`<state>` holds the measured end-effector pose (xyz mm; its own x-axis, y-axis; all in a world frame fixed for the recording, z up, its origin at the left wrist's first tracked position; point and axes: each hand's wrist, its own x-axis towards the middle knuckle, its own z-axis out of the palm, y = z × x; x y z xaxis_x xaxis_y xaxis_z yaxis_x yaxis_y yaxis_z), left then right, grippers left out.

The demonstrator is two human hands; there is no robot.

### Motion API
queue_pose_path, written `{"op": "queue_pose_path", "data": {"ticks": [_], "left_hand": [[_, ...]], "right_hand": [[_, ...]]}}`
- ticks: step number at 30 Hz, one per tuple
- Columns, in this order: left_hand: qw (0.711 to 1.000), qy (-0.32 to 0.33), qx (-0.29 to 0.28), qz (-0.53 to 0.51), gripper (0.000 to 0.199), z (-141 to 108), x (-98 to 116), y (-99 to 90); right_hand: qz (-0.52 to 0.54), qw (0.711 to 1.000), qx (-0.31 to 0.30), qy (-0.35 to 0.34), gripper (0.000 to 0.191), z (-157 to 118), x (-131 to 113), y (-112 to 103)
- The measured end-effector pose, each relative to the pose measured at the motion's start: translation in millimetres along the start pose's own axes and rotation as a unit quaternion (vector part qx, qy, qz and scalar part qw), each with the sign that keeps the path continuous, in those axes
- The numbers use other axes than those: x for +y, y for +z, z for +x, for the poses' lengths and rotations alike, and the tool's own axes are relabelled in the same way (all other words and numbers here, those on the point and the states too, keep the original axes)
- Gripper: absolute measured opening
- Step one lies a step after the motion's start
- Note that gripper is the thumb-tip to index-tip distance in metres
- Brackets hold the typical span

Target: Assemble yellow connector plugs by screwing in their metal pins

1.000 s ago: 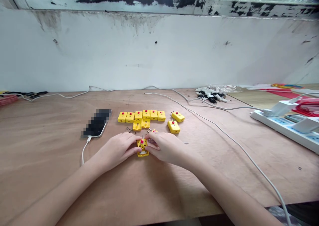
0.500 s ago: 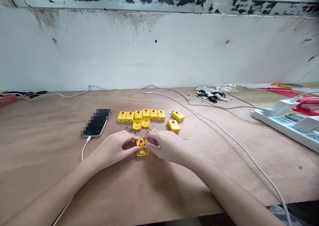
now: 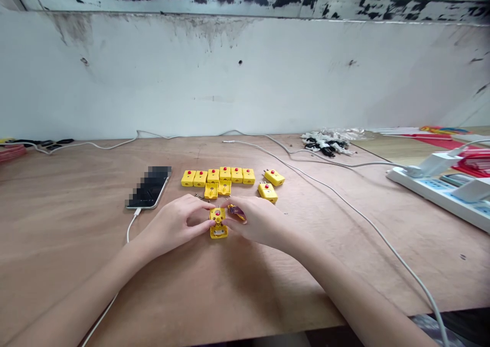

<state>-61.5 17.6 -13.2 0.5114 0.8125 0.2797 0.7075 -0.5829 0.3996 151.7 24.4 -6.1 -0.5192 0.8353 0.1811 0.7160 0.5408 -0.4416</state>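
Between my two hands is a yellow two-pin plug (image 3: 218,216) with a red spot, its casing opened out; a yellow cover piece (image 3: 219,232) lies at its near end. My left hand (image 3: 184,217) is closed, its thumb and forefinger pinching the plug's left side. On the right side, the thumb and forefinger of my right hand (image 3: 256,219) grip the same plug. A purplish tool handle (image 3: 236,213) and a yellow part show partly under my right hand. Just beyond stand yellow plugs (image 3: 200,178) in a row, with two open yellow shells (image 3: 211,190) before them.
Two yellow plugs (image 3: 267,192) with pins lie to the right. At left a phone (image 3: 153,189) is joined to a white cable (image 3: 132,223). A white power strip (image 3: 432,189) stands at far right, and black and white small parts (image 3: 327,144) are heaped near the wall.
Both hands keep their hold on the plug. Its upper piece has shifted slightly and its pins show less. The purplish handle beneath my right hand is more visible.
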Motion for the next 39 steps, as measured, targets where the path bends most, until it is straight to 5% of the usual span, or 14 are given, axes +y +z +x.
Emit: {"op": "queue_pose_path", "data": {"ticks": [10, 15, 21, 30, 39], "left_hand": [[1.0, -0.014, -0.005, 0.007, 0.026, 0, 2, -3.6], [0.999, -0.022, 0.045, 0.017, 0.025, 0, 0, -1.3], [0.992, 0.08, 0.07, 0.062, 0.015, 2, 3, 5.2], [0.991, 0.071, 0.084, 0.076, 0.01, 2, 2, 3.2], [0.994, 0.048, 0.016, 0.097, 0.013, 2, 5, 1.5]], "right_hand": [[-0.006, 1.0, -0.011, -0.002, 0.016, 0, 1, 1], [-0.009, 0.999, 0.035, 0.026, 0.022, 1, 5, -4], [-0.035, 0.997, 0.049, 0.04, 0.022, 2, 10, -6], [-0.061, 0.996, 0.03, 0.065, 0.019, 0, 9, -8], [-0.083, 0.993, 0.018, 0.078, 0.017, 2, 11, -7]]}}
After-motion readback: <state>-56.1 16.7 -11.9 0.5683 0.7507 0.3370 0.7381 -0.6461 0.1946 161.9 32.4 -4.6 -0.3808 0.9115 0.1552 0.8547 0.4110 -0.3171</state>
